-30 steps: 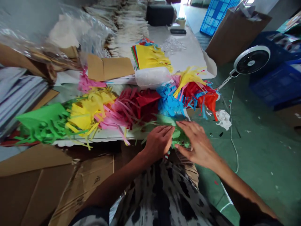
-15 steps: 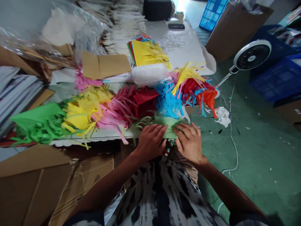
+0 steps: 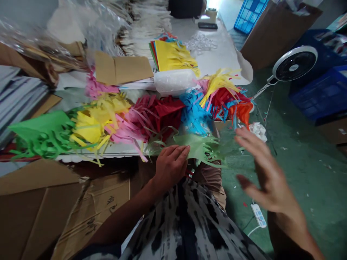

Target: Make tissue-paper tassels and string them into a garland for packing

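Green paper: pale green fringed sheet (image 3: pixel 197 146) lies across the near edge of the bench (image 3: pixel 81 156), its cut strands running toward lower right, past the edge.
Left hand (image 3: pixel 171 168): palm down on the sheet's left end, fingers (image 3: pixel 180 152) together and flat, not clamped; apparently pinning the sheet against slipping.
Right hand (image 3: pixel 267 173): raised clear of the sheet, over the floor at right, fingers apart and slightly blurred; holds nothing.
Fringed sheets: bright green (image 3: pixel 40 130), yellow (image 3: pixel 89 130), pink (image 3: pixel 121 134), red (image 3: pixel 165 115), blue (image 3: pixel 193 112) and orange (image 3: pixel 243 112) overlap in a row along the bench, seemingly sorted by colour.
Upper centre: yellow-topped paper stack (image 3: pixel 170 63) sits beyond a plastic-wrapped block (image 3: pixel 173 82).
Floor: green floor (image 3: pixel 306 173) carries a white power strip (image 3: pixel 258 215) at lower right and a round fan (image 3: pixel 294 66) at upper right.
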Tool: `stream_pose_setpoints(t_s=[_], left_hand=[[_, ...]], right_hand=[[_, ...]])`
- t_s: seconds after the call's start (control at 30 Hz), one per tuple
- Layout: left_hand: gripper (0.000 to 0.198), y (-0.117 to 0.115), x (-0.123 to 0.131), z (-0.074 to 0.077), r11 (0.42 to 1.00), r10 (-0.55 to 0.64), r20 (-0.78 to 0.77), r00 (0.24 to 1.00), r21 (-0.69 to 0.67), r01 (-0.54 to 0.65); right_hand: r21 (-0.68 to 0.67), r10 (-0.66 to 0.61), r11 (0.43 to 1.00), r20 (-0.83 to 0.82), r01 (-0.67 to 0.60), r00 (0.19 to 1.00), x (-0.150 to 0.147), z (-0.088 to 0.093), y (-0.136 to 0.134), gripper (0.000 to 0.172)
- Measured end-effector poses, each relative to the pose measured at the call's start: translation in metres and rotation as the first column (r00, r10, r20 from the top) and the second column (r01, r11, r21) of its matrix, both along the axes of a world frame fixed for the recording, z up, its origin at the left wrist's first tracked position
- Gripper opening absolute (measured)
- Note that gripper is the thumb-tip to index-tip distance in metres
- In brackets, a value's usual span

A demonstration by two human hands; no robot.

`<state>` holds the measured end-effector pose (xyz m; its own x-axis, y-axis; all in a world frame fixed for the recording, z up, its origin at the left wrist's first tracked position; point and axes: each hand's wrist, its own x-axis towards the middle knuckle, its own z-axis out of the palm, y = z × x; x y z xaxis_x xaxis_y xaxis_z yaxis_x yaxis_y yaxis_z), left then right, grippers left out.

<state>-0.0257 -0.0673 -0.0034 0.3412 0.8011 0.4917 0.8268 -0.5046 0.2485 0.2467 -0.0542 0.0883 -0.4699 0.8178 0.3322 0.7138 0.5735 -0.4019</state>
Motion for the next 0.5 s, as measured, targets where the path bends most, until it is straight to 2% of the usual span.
stream_pose_setpoints(t_s=[0.07, 0.13, 0.2, 0.27, 0.33, 0.43, 0.5], left_hand=[[0.034, 0.002, 0.000, 0.002, 1.000, -0.004, -0.030, 1.000, 0.026, 0.005], [0.034, 0.002, -0.001, 0.002, 0.999, -0.016, -0.064, 0.998, 0.034, 0.018], [0.033, 0.001, -0.004, 0.002, 0.999, -0.025, -0.087, 0.996, 0.039, 0.029], [0.032, -0.001, -0.009, 0.003, 0.998, -0.025, -0.094, 0.995, 0.051, 0.030], [0.033, -0.004, -0.013, 0.004, 0.998, -0.022, -0.081, 0.996, 0.061, 0.027], [0.034, -0.005, -0.016, 0.006, 0.992, -0.082, -0.037, 0.996, 0.093, 0.085], [0.033, -0.004, -0.017, 0.005, 0.981, -0.156, -0.022, 0.988, 0.115, 0.157]], right_hand=[[0.056, 0.059, 0.997, 0.051, -0.062, 0.997, -0.027, -0.018, -0.003, 0.080], [0.074, 0.073, 0.994, 0.127, -0.083, 0.989, -0.049, -0.046, 0.003, 0.075], [0.084, 0.062, 0.993, 0.165, -0.077, 0.984, -0.059, -0.073, 0.012, 0.066], [0.097, 0.043, 0.993, 0.164, -0.060, 0.986, -0.060, -0.090, 0.020, 0.064], [0.095, 0.018, 0.995, 0.141, -0.032, 0.990, -0.057, -0.096, 0.024, 0.070], [0.065, -0.063, 0.996, 0.077, 0.058, 0.995, -0.058, -0.095, 0.026, 0.081], [0.040, -0.125, 0.991, 0.010, 0.125, 0.992, -0.064, -0.094, 0.030, 0.077]])
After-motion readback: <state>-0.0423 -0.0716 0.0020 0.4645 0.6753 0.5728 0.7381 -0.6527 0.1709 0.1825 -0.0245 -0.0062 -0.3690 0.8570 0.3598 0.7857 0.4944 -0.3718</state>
